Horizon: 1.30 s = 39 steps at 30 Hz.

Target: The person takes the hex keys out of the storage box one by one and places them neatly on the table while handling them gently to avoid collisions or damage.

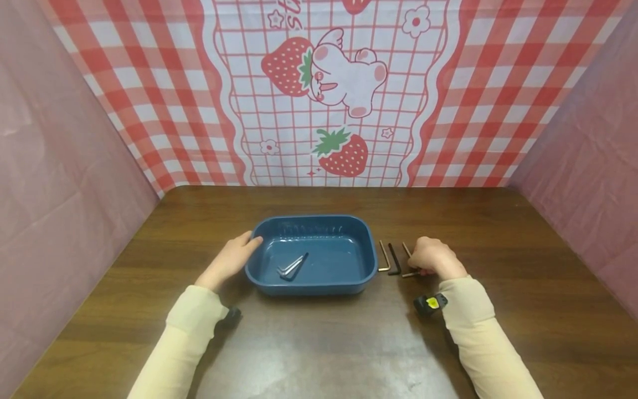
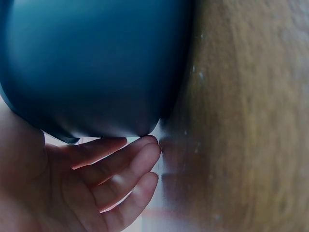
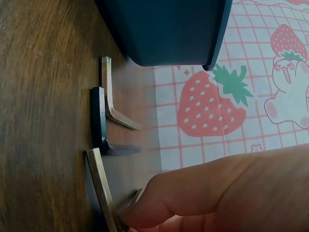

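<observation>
- Brass-coloured, L-shaped metal hex key (image 3: 100,176) is sitting to the right of the tray, its bend partly hidden by fingers; whether it is resting fully on the surface, I cannot tell.
- The bare right hand (image 1: 436,257) is reaching down over this key, its grip pinching near the bend; the thumb is pressing there, while the opposing fingertips are mostly hiding from view.
- A black, L-shaped metal hex key (image 1: 395,259) is lying just beside it, on the side towards the tray.
- A second brass-coloured, L-shaped metal hex key (image 1: 385,256) is lying between the black one and the tray, its long arm running roughly parallel to the black one's.
- The blue, rounded rectangular tray (image 1: 314,289) is standing upright near the middle, holding a small cluster of silver, L-shaped metal hex keys (image 1: 294,267) in its left half.
- The bare left hand (image 1: 231,259) is holding the tray's left end, its grip closing over the wall: the thumb is hooking over the rim and the curved fingers are touching the outside.
- Pale yellow sleeves (image 1: 476,310) are covering both forearms.
- The brown, wood-grained surface (image 1: 319,343) is carrying everything.
- A red-and-white checked cloth with strawberries (image 1: 344,158) is hanging behind.
- Plain pink cloths (image 1: 70,166) are flanking both sides.
</observation>
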### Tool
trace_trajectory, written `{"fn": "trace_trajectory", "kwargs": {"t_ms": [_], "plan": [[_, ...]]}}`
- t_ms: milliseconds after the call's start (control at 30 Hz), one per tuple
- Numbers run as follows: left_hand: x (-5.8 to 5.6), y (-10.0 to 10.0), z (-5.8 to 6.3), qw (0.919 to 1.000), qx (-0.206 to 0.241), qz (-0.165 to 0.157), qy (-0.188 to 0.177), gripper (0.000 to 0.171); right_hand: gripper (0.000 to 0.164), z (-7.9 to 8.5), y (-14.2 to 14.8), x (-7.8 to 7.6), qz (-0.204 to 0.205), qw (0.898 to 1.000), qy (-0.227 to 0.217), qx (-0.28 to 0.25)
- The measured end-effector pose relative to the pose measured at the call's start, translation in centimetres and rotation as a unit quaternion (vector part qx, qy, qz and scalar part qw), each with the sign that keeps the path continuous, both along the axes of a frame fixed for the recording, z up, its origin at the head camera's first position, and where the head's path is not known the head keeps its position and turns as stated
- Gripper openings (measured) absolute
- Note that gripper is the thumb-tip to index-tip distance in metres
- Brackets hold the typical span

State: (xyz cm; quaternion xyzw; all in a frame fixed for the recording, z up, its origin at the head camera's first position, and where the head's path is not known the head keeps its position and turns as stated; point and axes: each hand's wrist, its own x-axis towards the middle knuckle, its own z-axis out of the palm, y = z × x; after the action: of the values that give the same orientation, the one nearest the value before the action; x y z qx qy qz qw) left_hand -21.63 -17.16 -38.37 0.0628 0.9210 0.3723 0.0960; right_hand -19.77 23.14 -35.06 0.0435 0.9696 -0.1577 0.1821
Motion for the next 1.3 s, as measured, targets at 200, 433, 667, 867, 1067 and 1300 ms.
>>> {"fn": "trace_trajectory", "kwargs": {"t_ms": [200,433,667,867,1067,1300], "plan": [[0.03,0.03,0.04,1.0,0.0,0.001,0.002,0.056,0.015,0.1,-0.2,0.13,-0.002,1.0,-0.002,0.002],[-0.04,-0.03,0.01,1.0,0.001,-0.002,0.006,0.055,0.015,0.16,-0.39,0.23,-0.005,1.0,-0.009,0.002],[-0.01,-0.05,0.07,1.0,0.0,-0.002,0.005,0.056,0.015,0.17,-0.44,0.22,-0.005,1.0,-0.014,0.003],[-0.03,0.01,0.1,1.0,0.003,-0.001,-0.002,0.058,0.015,0.22,-0.47,0.31,-0.006,1.0,-0.019,0.002],[-0.07,0.0,0.08,0.9999,0.007,-0.001,-0.007,0.059,0.015,0.32,-0.54,0.38,-0.008,1.0,-0.021,0.002],[0.02,-0.07,0.07,1.0,0.006,-0.003,0.005,0.057,0.014,0.24,-0.52,0.3,-0.006,1.0,-0.016,0.006]]}}
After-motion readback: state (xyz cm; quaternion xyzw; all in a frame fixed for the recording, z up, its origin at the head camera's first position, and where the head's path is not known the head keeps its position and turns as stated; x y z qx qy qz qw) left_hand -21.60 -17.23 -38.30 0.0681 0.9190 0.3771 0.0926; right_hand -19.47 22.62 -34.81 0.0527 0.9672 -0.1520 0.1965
